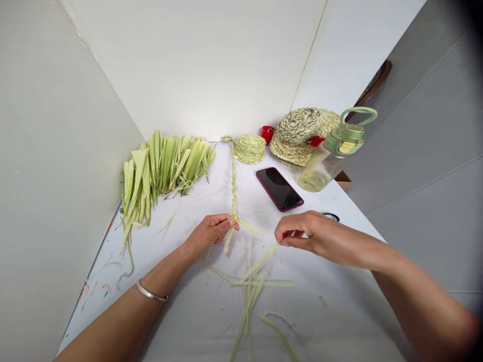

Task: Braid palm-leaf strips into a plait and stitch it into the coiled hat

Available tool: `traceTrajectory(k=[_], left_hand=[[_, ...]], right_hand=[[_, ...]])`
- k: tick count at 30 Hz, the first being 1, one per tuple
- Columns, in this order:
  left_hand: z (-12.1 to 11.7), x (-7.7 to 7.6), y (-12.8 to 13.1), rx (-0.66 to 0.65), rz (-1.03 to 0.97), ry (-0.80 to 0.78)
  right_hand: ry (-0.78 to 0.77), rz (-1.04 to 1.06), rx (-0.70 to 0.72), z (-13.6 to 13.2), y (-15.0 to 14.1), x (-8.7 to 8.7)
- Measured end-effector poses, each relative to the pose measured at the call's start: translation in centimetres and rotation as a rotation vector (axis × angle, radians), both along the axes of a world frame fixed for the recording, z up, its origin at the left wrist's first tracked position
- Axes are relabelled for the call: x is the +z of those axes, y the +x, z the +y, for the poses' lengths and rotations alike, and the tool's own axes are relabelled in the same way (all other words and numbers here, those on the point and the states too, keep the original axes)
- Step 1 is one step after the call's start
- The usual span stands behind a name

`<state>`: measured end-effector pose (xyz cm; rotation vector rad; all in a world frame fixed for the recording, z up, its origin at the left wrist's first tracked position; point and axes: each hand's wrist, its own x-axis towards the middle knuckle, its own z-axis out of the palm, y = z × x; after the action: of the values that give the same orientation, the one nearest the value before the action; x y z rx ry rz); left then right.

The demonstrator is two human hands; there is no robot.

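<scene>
My left hand pinches the near end of a pale green braid, which looks plaited from corn husk. Loose strand ends splay out below and to the right of those fingers. The braid runs away from me toward a small coiled piece at the back. To the right, my right hand is closed in a pinch on a thin husk strip just above the table. Several loose strips lie crossed beneath it, and how many the fingers hold is unclear.
A pile of corn husks lies at back left. A phone, a water bottle, a woven hat and a red cup stand or lie at right. Walls border the white table behind and left.
</scene>
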<state>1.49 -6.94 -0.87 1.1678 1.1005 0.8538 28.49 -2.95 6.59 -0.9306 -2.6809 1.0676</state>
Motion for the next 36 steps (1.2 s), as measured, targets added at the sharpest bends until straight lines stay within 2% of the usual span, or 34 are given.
traceTrajectory(k=[3, 7, 9, 12, 14, 17, 19, 21, 24, 31, 36], left_hand=[[0.0, -0.2, 0.0, -0.002, 0.002, 0.006], [0.1, -0.4, 0.0, -0.001, 0.001, 0.011], [0.1, -0.4, 0.0, 0.0, 0.004, 0.016], [0.1, -0.3, 0.1, 0.005, 0.014, 0.025], [0.0, -0.3, 0.2, 0.005, 0.02, 0.032], [0.0, -0.2, 0.3, 0.0, 0.028, 0.053], [0.0, -0.2, 0.3, -0.004, 0.036, 0.068], [0.0, -0.3, 0.2, -0.013, 0.045, 0.079], [0.0, -0.4, 0.0, -0.036, 0.053, 0.084], [-0.1, 0.0, -0.2, -0.117, 0.055, 0.091], [-0.1, 0.7, -0.5, -0.104, 0.084, 0.089]], right_hand=[[-0.077, 0.081, -0.115, 0.2, 1.9, 2.3], [-0.298, 0.286, -0.088, 0.2, 3.3, 4.3], [-0.434, 0.395, -0.014, 0.0, 2.7, 4.7], [-0.562, 0.451, 0.086, -0.2, -0.2, 4.1], [-0.534, 0.398, 0.097, -0.1, -2.8, 2.9], [-0.272, 0.312, 0.038, 0.6, -6.1, 0.2], [-0.127, 0.293, -0.014, 1.2, -7.4, -1.5], [-0.051, 0.281, -0.052, 1.6, -7.9, -2.6], [-0.021, 0.267, -0.111, 1.7, -7.9, -3.5], [-0.031, 0.269, -0.231, 1.0, -8.5, -4.0], [-0.072, 0.349, -0.328, 1.1, -8.8, -4.2]])
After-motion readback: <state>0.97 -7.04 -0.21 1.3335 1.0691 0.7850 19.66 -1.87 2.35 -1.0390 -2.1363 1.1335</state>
